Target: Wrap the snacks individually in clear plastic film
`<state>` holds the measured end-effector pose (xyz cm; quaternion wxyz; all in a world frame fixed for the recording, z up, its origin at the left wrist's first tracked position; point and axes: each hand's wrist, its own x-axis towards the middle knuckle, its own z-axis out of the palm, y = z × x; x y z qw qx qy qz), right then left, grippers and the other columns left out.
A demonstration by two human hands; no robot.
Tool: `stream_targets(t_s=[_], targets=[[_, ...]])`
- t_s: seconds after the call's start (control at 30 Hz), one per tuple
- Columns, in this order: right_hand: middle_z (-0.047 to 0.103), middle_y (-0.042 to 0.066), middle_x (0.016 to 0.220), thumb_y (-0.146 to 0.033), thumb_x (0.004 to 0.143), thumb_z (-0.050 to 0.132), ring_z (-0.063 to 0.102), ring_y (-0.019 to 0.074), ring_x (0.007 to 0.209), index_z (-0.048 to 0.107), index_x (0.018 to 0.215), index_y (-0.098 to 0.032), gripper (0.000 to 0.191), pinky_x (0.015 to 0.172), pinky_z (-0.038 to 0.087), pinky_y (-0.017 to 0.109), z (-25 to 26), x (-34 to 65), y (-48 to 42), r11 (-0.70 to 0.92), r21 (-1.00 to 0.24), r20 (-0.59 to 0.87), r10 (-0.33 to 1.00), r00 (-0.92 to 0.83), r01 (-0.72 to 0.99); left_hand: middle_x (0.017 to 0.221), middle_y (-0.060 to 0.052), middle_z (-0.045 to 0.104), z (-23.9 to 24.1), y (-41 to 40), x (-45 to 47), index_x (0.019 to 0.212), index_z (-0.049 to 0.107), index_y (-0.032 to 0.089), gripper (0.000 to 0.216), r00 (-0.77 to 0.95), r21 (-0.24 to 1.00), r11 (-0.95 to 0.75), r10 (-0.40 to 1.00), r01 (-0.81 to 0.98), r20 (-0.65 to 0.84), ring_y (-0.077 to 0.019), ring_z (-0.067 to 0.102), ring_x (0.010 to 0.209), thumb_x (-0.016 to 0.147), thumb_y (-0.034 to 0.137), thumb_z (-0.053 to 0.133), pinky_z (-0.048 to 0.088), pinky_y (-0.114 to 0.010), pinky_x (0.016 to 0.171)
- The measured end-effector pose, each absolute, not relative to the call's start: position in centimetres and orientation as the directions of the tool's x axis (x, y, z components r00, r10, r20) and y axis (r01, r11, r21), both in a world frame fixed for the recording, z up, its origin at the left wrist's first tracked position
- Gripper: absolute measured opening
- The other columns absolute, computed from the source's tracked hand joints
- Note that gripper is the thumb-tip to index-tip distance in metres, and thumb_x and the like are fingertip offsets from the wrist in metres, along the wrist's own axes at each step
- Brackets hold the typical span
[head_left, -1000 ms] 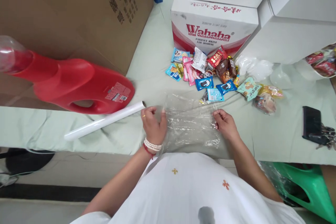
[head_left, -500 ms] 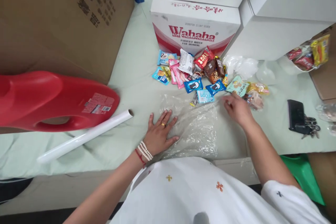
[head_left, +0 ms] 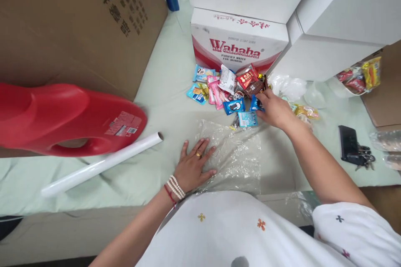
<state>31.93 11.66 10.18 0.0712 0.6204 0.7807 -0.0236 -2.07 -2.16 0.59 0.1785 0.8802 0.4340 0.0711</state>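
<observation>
My left hand [head_left: 194,167] lies flat with its fingers spread, pressing the left part of a clear plastic sheet or bag [head_left: 241,158] on the table. Over the right side of a heap of wrapped snacks [head_left: 227,79] reaches my right hand [head_left: 275,108]. Its thumb and forefinger are apart around the right end of a blue snack packet [head_left: 255,103]; the other fingers are partly hidden. Another blue packet [head_left: 234,106] and a light-blue packet [head_left: 247,119] lie at the heap's near edge. Yellow-wrapped snacks [head_left: 307,112] sit beyond my right wrist.
Behind the snacks stands a Wahaba-style white and red carton [head_left: 238,48]. Left are a brown box [head_left: 78,41], a red plastic jug [head_left: 103,112] and a white roll [head_left: 103,164]. Right are a white tub of snacks [head_left: 341,88], a black phone [head_left: 347,142] and keys [head_left: 366,154].
My right hand has moved up and left, from beside the green packet to the blue packet on the heap's right. My left hand stays flat on the plastic. The view has shifted slightly.
</observation>
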Motion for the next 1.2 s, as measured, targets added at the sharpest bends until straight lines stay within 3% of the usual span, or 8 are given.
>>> stream_targets(t_s=[0.1,0.2,0.47,0.57,0.73,0.93,1.07,1.2], targets=[[0.051,0.017,0.143,-0.034,0.093,0.062,0.057,0.0339,0.116,0.052,0.142,-0.017,0.053,0.080,0.049,0.037,9.9,28.1,12.7,0.344,0.026,-0.111,0.934,-0.340,0.939,0.168,-0.016,0.032,0.6,-2.2,-2.0,0.157,0.043,0.027,0.075,0.609,0.372,-0.558,0.793,0.742,-0.026,-0.0376,0.035,0.153,0.091,0.055,0.062,0.002,-0.070,0.124],[0.050,0.019,0.146,-0.029,0.095,0.060,0.055,0.0337,0.117,0.055,0.139,-0.016,0.046,0.081,0.048,0.037,8.7,25.4,13.5,0.416,0.100,-0.140,0.905,-0.401,0.904,0.168,-0.015,0.032,0.6,-2.2,-1.9,0.156,0.044,0.027,0.074,0.608,0.371,-0.557,0.794,0.743,-0.024,-0.0368,0.034,0.154,0.091,0.056,0.063,0.002,-0.069,0.125],[0.055,0.024,0.138,-0.015,0.104,0.031,0.051,0.0348,0.118,0.053,0.141,-0.012,0.043,0.083,0.042,0.040,7.0,24.4,12.2,0.395,0.224,-0.100,0.919,-0.382,0.891,0.167,-0.016,0.035,0.5,-2.5,-1.7,0.161,0.034,0.023,0.088,0.537,0.426,-0.488,0.844,0.762,0.007,-0.0359,0.036,0.153,0.087,0.060,0.065,0.005,-0.065,0.127],[0.053,0.023,0.141,-0.017,0.101,0.039,0.052,0.0345,0.117,0.053,0.140,-0.011,0.041,0.084,0.042,0.039,6.7,24.1,12.2,0.362,0.222,-0.103,0.932,-0.347,0.906,0.167,-0.016,0.035,0.5,-2.5,-1.9,0.160,0.036,0.022,0.083,0.551,0.437,-0.502,0.834,0.746,0.017,-0.0356,0.034,0.154,0.090,0.059,0.062,0.005,-0.065,0.127],[0.063,0.021,0.124,-0.027,0.091,0.061,0.058,0.0356,0.111,0.061,0.128,-0.010,0.041,0.084,0.043,0.039,8.9,24.6,11.1,0.256,0.174,-0.108,0.965,-0.240,0.951,0.167,-0.016,0.035,0.3,-2.6,-1.9,0.158,0.039,0.020,0.075,0.552,0.428,-0.510,0.833,0.746,0.032,-0.0350,0.034,0.154,0.093,0.052,0.059,0.005,-0.066,0.127],[0.069,0.011,0.116,-0.033,0.089,0.063,0.063,0.0317,0.103,0.063,0.127,-0.019,0.041,0.077,0.043,0.034,12.8,25.7,6.0,0.193,-0.022,-0.021,0.981,-0.194,0.981,0.167,-0.016,0.035,0.0,-2.7,-1.9,0.159,0.037,0.019,0.075,0.549,0.428,-0.517,0.834,0.741,0.056,-0.0343,0.033,0.155,0.094,0.052,0.057,0.002,-0.064,0.128],[0.070,0.012,0.112,-0.040,0.089,0.065,0.064,0.0301,0.098,0.067,0.120,-0.018,0.038,0.077,0.044,0.034,11.5,26.7,6.7,0.083,-0.056,-0.048,0.995,-0.085,0.995,0.166,-0.017,0.036,0.0,-2.7,-1.9,0.157,0.040,0.016,0.074,0.553,0.419,-0.521,0.831,0.744,0.051,-0.0341,0.032,0.155,0.095,0.052,0.057,0.003,-0.064,0.128],[0.068,0.015,0.121,-0.045,0.089,0.068,0.064,0.0302,0.105,0.067,0.125,-0.016,0.046,0.082,0.046,0.034,8.9,26.1,10.3,0.068,-0.025,-0.141,0.987,-0.071,0.997,0.167,-0.016,0.036,0.1,-2.7,-1.9,0.157,0.040,0.016,0.074,0.558,0.405,-0.526,0.828,0.748,0.045,-0.0339,0.032,0.155,0.095,0.053,0.056,0.004,-0.064,0.128]])
